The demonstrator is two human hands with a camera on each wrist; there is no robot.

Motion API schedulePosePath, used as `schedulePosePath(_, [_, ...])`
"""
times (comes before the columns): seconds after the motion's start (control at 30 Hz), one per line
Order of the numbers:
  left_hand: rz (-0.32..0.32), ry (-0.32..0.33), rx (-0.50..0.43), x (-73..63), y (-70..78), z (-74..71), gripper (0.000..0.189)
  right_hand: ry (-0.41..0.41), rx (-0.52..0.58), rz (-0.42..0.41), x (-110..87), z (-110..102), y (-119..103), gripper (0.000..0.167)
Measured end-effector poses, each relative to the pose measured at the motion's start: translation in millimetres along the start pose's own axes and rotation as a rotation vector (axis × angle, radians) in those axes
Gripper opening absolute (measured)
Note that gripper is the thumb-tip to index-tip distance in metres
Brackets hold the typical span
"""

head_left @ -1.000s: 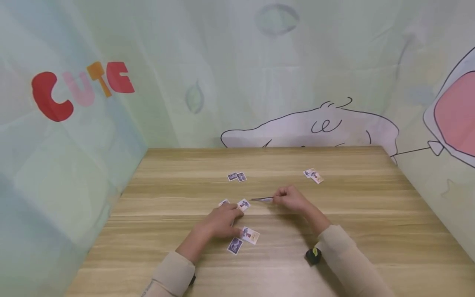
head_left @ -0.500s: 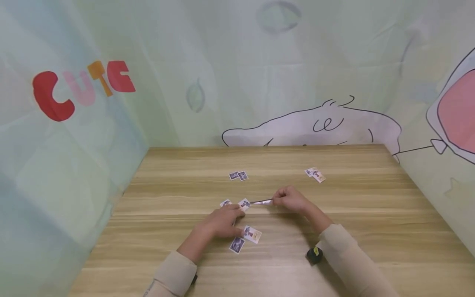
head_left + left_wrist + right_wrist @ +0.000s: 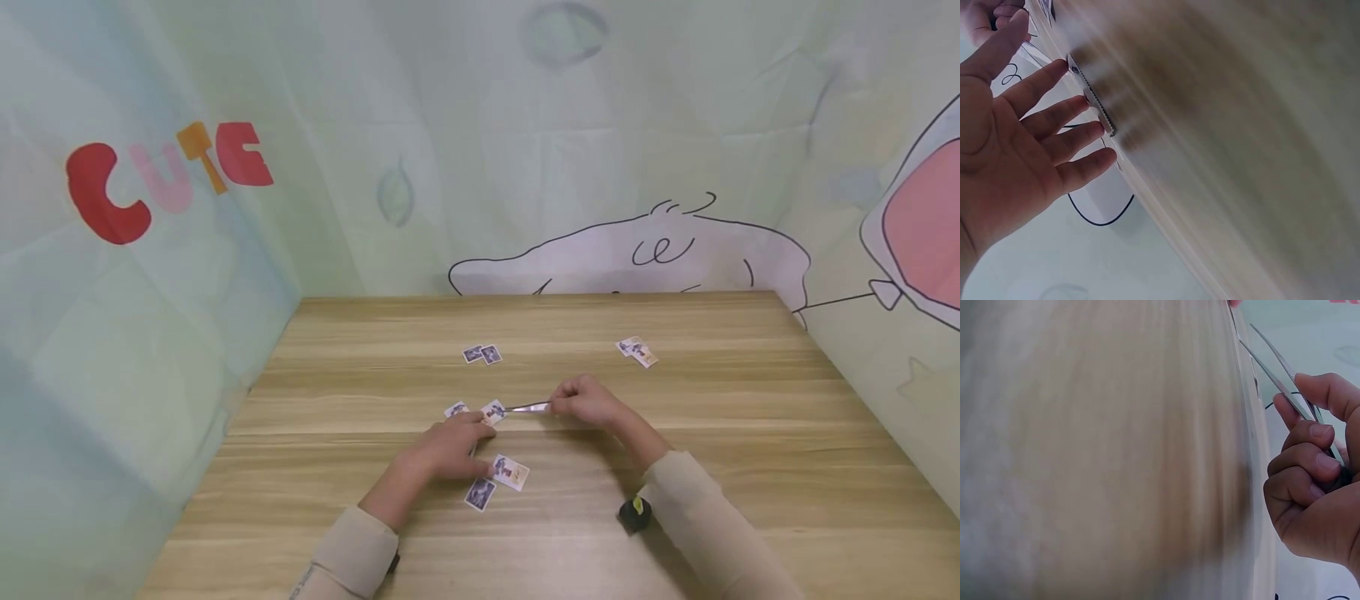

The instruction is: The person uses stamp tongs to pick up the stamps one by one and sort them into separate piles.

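My left hand [image 3: 450, 446] lies over several small white-bordered stamps, palm down with fingers spread. Its fingertips touch a stamp with a toothed edge [image 3: 1092, 97] in the left wrist view. Beyond the index finger, a picture stamp [image 3: 492, 412] shows, partly covered. By the thumb are a wider, light stamp [image 3: 511, 472] and a dark purple stamp [image 3: 481, 493]. My right hand [image 3: 587, 402] pinches metal tweezers [image 3: 529, 407], pointing left. Their tips end at the picture stamp's right edge; whether they grip it cannot be told. In the right wrist view the tips stand apart.
Two overlapping dark stamps [image 3: 482, 355] lie farther back on the wooden table [image 3: 360, 367]. A group of light stamps [image 3: 637, 352] lies at the back right. Fabric-covered walls stand behind and left. A black wrist device [image 3: 635, 514] hangs by the right sleeve.
The tweezers have tilted a little, and their tips have moved slightly down to the picture stamp's right edge. My left hand stays in place.
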State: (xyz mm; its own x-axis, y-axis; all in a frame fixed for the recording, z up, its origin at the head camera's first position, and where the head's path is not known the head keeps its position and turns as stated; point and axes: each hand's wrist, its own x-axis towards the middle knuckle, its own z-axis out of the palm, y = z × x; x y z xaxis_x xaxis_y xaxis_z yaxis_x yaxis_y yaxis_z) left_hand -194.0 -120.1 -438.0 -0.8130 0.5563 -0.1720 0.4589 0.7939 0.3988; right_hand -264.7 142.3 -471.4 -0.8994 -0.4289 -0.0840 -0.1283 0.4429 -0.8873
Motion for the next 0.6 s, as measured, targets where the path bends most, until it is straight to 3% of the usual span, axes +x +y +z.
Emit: schedulePosePath(0.6, [-0.009,-0.002,-0.012,-0.9,1.5,-2.1,0.055,-0.025,-0.013,-0.004,3.9,2.6,0.0,0.014])
